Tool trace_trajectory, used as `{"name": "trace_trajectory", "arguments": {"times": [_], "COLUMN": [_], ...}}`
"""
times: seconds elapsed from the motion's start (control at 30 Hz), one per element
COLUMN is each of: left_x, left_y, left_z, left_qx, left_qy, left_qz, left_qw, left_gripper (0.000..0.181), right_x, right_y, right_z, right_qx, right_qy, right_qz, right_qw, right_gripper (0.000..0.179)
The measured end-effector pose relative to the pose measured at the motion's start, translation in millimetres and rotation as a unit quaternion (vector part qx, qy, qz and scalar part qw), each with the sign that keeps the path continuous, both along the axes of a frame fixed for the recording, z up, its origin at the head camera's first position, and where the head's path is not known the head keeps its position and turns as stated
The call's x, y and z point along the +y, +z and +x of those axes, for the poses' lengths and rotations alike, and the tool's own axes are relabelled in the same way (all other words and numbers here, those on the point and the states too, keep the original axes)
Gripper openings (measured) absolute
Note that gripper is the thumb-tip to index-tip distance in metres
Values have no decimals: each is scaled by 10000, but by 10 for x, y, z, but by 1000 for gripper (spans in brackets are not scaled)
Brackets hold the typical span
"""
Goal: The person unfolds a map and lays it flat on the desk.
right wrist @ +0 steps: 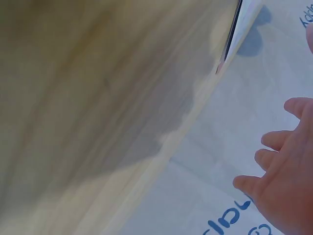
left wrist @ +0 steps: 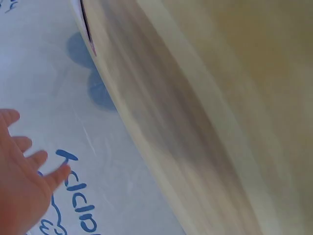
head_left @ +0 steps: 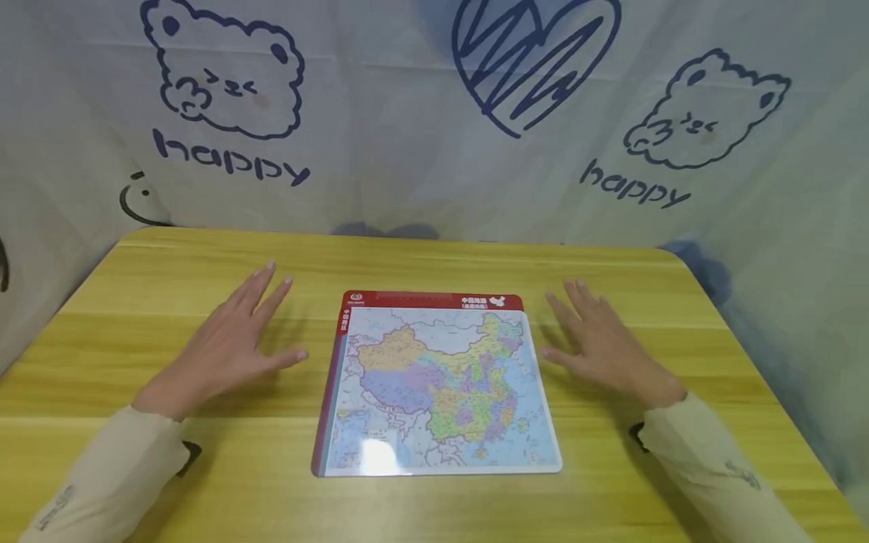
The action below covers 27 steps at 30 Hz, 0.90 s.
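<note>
Flat on the wooden table, in the middle of the head view, lies a map puzzle board [head_left: 448, 385] with a red top border and coloured regions. To its left is my left hand [head_left: 227, 343], fingers spread and extended, holding nothing. My right hand [head_left: 604, 343] is on the board's other side, likewise with straight fingers and nothing in it; its thumb points toward the board's right edge. Each wrist view shows the near hand, left [left wrist: 24, 181] and right [right wrist: 288, 166], with fingers extended, and a thin sliver of the board at the top.
The yellow wood-grain table [head_left: 434, 509] has rounded far corners. Behind it hangs a pale cloth [head_left: 380, 90] printed with bear faces, a heart and lettering. Pale sleeves [head_left: 109, 467] cover both forearms, with a small black piece [head_left: 190, 456] under the left cuff.
</note>
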<state>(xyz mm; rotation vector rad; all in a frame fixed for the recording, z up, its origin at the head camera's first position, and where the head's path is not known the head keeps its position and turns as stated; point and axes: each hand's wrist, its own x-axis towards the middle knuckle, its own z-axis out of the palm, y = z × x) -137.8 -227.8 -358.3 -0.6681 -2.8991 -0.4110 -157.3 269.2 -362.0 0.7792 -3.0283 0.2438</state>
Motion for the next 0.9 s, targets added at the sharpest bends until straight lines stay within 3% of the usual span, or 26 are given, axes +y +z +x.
{"name": "trace_trajectory", "arguments": {"times": [0.17, 0.3, 0.47, 0.7, 0.9], "left_x": [55, 147, 266, 412, 476], "left_y": [16, 1, -44, -105, -138], "left_z": [144, 171, 118, -2, -120], "left_qx": [-268, -478, -1060, -1879, -2251], "left_qy": [-447, -716, -877, -852, -1219], "left_qz": [424, 530, 517, 628, 756], "left_qw": [9977, 9949, 9891, 9765, 9637], "left_gripper": [98, 100, 104, 106, 109], "right_x": [-73, -129, -200, -286, -359], "right_y": [-8, -14, -30, -85, -127], "right_z": [90, 178, 304, 454, 547], "right_qx": [-151, -142, -354, -709, -1017], "right_qy": [173, 443, 735, 1219, 1403], "right_qz": [-184, -210, -315, -153, -60], "right_qw": [9996, 9987, 9962, 9899, 9849], "right_gripper": [86, 88, 88, 90, 88]}}
